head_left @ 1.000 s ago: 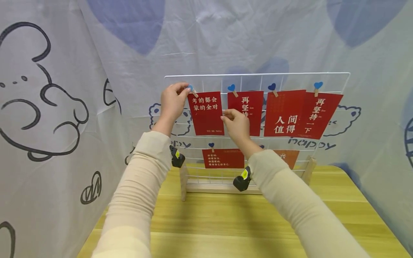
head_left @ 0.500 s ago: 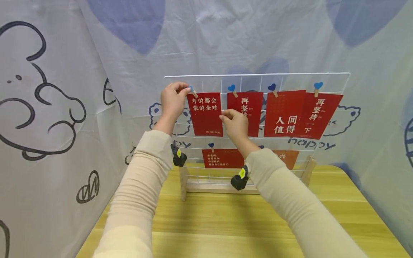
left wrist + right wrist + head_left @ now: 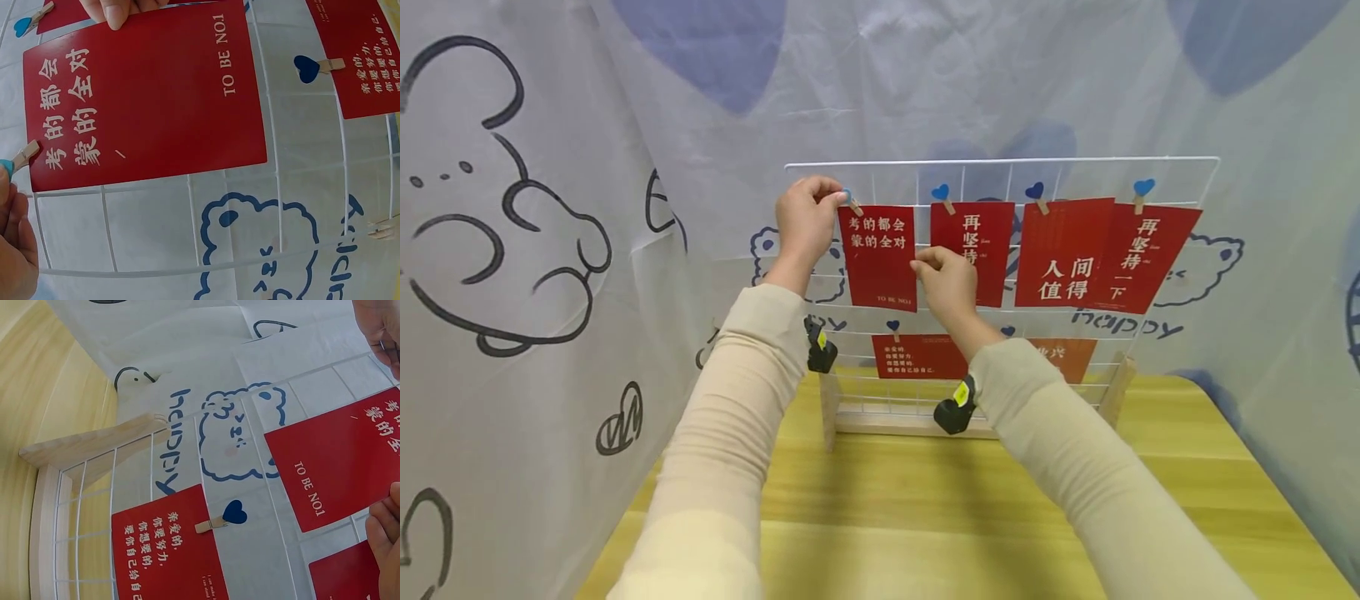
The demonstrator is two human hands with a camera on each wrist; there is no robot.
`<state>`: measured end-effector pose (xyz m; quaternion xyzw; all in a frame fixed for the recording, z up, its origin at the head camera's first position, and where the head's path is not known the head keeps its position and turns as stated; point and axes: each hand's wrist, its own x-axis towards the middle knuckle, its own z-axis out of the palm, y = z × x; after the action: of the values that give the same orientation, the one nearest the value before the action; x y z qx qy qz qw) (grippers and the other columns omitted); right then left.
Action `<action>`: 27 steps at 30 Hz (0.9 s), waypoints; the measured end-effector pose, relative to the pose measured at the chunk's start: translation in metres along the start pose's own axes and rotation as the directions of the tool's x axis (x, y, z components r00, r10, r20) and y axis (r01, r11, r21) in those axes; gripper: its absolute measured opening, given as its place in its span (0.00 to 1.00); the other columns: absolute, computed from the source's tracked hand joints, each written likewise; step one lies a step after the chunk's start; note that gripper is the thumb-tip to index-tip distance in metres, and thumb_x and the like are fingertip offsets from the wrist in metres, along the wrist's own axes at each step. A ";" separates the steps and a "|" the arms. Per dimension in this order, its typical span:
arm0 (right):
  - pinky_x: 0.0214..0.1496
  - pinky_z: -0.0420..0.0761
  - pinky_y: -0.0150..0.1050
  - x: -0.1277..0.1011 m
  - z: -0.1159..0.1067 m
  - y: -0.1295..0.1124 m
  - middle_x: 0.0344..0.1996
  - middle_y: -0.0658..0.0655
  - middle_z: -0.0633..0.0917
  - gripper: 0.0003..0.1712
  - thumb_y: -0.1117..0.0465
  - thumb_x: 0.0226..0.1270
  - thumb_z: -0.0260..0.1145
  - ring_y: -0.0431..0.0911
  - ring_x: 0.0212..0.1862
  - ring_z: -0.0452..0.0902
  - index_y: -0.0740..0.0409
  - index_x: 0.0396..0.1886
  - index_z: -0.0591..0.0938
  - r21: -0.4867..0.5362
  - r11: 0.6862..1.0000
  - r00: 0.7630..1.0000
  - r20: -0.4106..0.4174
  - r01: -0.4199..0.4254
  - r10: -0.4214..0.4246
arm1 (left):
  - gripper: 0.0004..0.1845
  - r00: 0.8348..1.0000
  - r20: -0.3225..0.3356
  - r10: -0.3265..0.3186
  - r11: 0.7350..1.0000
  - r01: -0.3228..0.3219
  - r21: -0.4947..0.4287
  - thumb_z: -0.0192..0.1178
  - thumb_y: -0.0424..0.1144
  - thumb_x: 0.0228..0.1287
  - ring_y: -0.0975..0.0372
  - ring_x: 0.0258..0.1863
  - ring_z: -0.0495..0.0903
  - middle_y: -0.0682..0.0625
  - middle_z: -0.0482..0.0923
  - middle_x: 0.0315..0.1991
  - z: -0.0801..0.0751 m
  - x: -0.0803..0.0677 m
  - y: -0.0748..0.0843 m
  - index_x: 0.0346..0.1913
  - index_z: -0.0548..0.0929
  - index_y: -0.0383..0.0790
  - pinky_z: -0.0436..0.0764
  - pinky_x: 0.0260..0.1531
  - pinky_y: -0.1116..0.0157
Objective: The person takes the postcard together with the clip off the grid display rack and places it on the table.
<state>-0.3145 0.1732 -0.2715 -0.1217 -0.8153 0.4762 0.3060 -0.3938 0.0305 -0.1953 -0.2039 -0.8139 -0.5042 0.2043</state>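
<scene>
The left hand [image 3: 805,218] pinches a little wooden clip [image 3: 852,202] at the top corner of the red card [image 3: 880,257], upper middle of the frame. The right hand [image 3: 947,283] pinches the card's edge so it hangs flat on the white wire grid [image 3: 1000,162].

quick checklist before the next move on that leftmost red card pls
1. Left hand pinches the blue-heart clip at the card's top left corner: ok.
2. Right hand grips the right edge of the leftmost red card: ok.
3. Clip jaws open or closed on the card: cannot tell.
4. Card hangs level: not ok, it tilts slightly.
5. Neighbouring red card is clipped on the white wire grid: ok.
6. Grid upright on its wooden base: ok.
</scene>
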 end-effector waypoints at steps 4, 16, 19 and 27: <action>0.32 0.72 0.33 0.000 -0.001 0.001 0.29 0.54 0.79 0.11 0.58 0.58 0.59 0.45 0.34 0.71 0.59 0.38 0.80 0.018 0.999 1.000 0.008 -0.029 0.029 | 0.09 0.999 -0.041 0.012 0.999 -0.013 -0.030 0.57 0.38 0.56 0.64 0.31 0.69 0.49 0.74 0.33 0.002 0.001 0.001 0.37 0.80 0.37 0.68 0.29 0.75; 0.30 0.72 0.34 -0.004 -0.001 0.008 0.26 0.56 0.76 0.09 0.61 0.60 0.57 0.46 0.31 0.72 0.62 0.36 0.78 0.114 0.993 0.999 0.034 -0.043 0.039 | 0.07 0.996 -0.093 0.010 0.993 -0.021 -0.118 0.57 0.34 0.55 0.65 0.29 0.68 0.49 0.73 0.30 -0.002 -0.001 -0.005 0.36 0.80 0.34 0.68 0.28 0.75; 0.30 0.72 0.34 -0.004 0.000 0.010 0.26 0.56 0.76 0.09 0.61 0.60 0.57 0.47 0.31 0.72 0.62 0.36 0.77 0.132 0.990 0.998 0.044 -0.046 0.040 | 0.07 0.996 -0.092 0.002 0.993 -0.013 -0.119 0.57 0.34 0.56 0.65 0.29 0.68 0.49 0.73 0.30 -0.005 -0.002 -0.009 0.36 0.80 0.34 0.68 0.28 0.74; 0.33 0.75 0.34 -0.006 0.001 0.011 0.28 0.57 0.77 0.08 0.61 0.59 0.58 0.46 0.32 0.74 0.62 0.35 0.77 0.150 0.986 0.997 0.052 -0.066 0.058 | 0.08 0.996 -0.088 -0.011 0.995 0.002 -0.100 0.56 0.36 0.57 0.65 0.29 0.66 0.50 0.72 0.30 -0.013 -0.005 -0.014 0.37 0.79 0.35 0.67 0.28 0.74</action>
<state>-0.3116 0.1757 -0.2836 -0.1119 -0.7796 0.5490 0.2799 -0.3955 0.0124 -0.2034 -0.1887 -0.7785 -0.5536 0.2278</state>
